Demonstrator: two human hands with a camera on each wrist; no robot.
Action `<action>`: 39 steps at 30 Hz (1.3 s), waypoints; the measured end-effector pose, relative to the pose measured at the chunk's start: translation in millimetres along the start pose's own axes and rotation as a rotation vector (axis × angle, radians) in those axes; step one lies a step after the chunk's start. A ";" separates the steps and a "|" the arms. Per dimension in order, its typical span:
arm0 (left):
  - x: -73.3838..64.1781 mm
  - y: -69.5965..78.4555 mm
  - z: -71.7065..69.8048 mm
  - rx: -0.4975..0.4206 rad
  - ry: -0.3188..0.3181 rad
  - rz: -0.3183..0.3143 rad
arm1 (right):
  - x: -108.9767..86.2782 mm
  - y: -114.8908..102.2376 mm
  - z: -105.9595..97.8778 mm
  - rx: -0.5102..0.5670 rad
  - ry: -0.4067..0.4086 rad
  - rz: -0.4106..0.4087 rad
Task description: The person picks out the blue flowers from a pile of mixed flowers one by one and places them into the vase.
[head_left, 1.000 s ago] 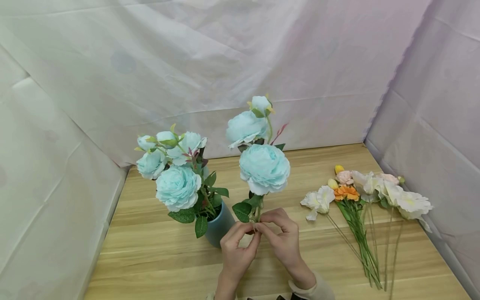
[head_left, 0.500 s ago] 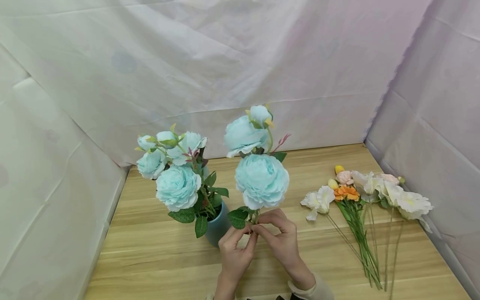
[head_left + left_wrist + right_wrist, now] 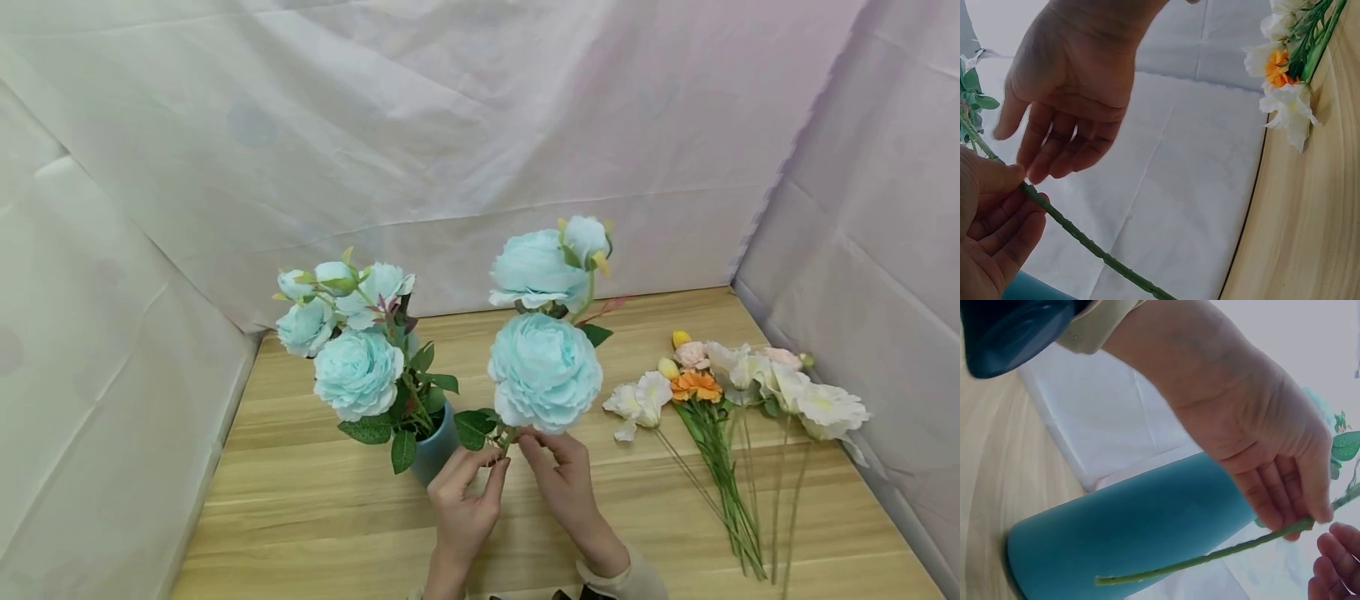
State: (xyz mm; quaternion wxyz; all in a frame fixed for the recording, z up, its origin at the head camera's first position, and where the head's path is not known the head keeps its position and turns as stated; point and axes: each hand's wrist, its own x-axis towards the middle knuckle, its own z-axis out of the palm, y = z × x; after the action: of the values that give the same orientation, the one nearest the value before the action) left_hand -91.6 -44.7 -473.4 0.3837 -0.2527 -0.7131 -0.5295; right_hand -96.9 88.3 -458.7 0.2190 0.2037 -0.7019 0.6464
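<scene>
My left hand (image 3: 465,504) pinches the green stem (image 3: 1085,240) of an artificial light-blue peony spray (image 3: 545,372) between thumb and fingers. The spray has two full blooms and one bud, and its stem leans to the right in the head view. Beside it, my right hand (image 3: 566,483) stands slightly apart from the stem, fingers loosely bent and holding nothing in the left wrist view. Part of the right fingertips is hidden under the lower bloom in the head view. The bare lower stem slants in front of a blue vase (image 3: 1129,525) in the right wrist view.
More light-blue peonies (image 3: 358,375) with buds and leaves stand in the vase, left of my hands. On the right of the wooden table (image 3: 322,533) lie white flowers (image 3: 828,408), an orange flower (image 3: 696,386) and yellow tulips (image 3: 680,338). White cloth (image 3: 420,125) encloses the back and sides.
The held peony spray has dipped, then swung and tilted to the right. My right hand has come away from the left fingers and the stem; the left hand keeps its pinch.
</scene>
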 end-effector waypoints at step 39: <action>91.2 39.9 -63.4 0.127 0.262 0.004 | 31.4 15.3 37.9 -0.047 -0.281 0.129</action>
State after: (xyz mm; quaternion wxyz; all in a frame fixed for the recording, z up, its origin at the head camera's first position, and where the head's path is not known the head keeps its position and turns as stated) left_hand -96.0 -96.7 -367.5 0.4899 -0.1579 -0.6885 -0.5110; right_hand -133.1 51.7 -455.9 0.0815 0.2415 -0.7522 0.6076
